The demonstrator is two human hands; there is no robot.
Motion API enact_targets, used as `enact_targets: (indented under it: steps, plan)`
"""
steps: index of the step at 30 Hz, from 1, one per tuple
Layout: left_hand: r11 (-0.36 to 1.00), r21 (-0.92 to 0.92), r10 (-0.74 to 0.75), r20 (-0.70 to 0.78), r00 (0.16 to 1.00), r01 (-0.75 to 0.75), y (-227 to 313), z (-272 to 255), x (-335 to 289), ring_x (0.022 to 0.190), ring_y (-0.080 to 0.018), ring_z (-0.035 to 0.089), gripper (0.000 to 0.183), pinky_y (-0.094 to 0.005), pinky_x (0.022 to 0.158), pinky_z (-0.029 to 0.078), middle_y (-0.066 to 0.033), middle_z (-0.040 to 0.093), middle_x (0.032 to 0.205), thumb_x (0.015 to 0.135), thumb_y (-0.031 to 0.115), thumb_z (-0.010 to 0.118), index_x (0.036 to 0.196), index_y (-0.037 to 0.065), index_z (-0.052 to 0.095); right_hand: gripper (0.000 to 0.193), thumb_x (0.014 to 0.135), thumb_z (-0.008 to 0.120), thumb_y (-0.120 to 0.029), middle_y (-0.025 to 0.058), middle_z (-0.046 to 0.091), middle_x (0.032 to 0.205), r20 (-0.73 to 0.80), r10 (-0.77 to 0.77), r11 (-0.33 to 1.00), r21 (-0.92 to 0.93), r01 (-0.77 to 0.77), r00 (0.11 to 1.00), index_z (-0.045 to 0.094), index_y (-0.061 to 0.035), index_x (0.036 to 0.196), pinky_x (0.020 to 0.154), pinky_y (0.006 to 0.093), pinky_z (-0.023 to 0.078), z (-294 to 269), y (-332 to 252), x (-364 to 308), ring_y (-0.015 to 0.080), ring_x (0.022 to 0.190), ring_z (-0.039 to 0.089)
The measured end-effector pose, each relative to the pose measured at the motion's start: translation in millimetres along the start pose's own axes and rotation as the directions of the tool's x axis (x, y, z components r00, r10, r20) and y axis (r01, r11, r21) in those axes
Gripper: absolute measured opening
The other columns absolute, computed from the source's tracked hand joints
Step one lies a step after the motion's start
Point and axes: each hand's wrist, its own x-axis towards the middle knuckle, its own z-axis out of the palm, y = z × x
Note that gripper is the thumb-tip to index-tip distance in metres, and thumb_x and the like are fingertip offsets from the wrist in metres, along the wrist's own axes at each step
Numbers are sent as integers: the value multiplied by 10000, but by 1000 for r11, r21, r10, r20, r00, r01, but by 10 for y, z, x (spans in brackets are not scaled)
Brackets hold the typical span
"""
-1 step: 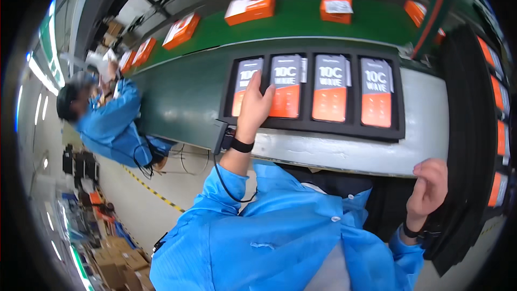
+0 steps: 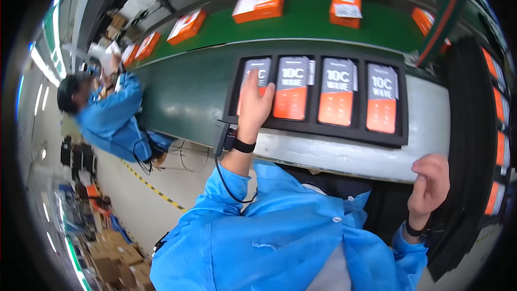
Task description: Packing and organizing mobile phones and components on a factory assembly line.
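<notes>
A black foam tray (image 2: 323, 132) lies on the bench with several smartphones in its slots, each fronted in grey and orange. Over the leftmost smartphone (image 2: 259, 64) my left hand (image 2: 255, 102) lies with its fingers stretched out and its thumb apart, covering most of that phone. Whether the fingers touch it I cannot tell. Beside the thumb is the second smartphone (image 2: 291, 89); the third (image 2: 336, 91) and the rightmost (image 2: 382, 97) lie further right. My right hand (image 2: 431, 186) hangs at the bench's front right edge, loosely bent, with nothing visible in it.
A green conveyor (image 2: 307, 24) behind the bench carries orange boxes (image 2: 258, 5). At right stands a stack of black foam trays (image 2: 466, 129) holding more phones. A green post (image 2: 441, 16) rises behind the tray. To the left sits a co-worker (image 2: 110, 118) in blue.
The view has shifted slightly, so the tray and boxes appear further right. My left hand now covers more of the leftmost smartphone. My right hand stays nearly where it was.
</notes>
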Motion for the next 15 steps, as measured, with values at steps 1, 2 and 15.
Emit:
enact_targets:
  steps: [1,2,15]
  plan:
    - [964,245,144,-167,975,-101,-243,-147,36,1283,-441,445,583,-424,1084,355,-329,469,1357,892,206,590,1351,-111,420,148,718,523,83,120,592,760,89,-40,998,55,35,995,602,-3,808,652,346,449,123,-58,255,271,696,557]
    - [994,98,-32,-147,989,47,-372,-314,80,1266,-436,465,578,-415,1062,380,-325,494,1331,890,201,591,1347,-111,424,168,696,521,101,117,599,755,177,-75,993,102,57,981,608,-2,797,647,345,448,294,-97,464,272,694,563]
    - [941,336,-28,-41,999,40,-440,-271,-25,929,-392,612,521,-425,855,484,-270,632,1032,927,155,520,1353,-124,413,183,829,541,-129,107,690,828,580,64,944,228,-237,812,694,-51,891,679,330,496,2922,166,1619,260,751,650]
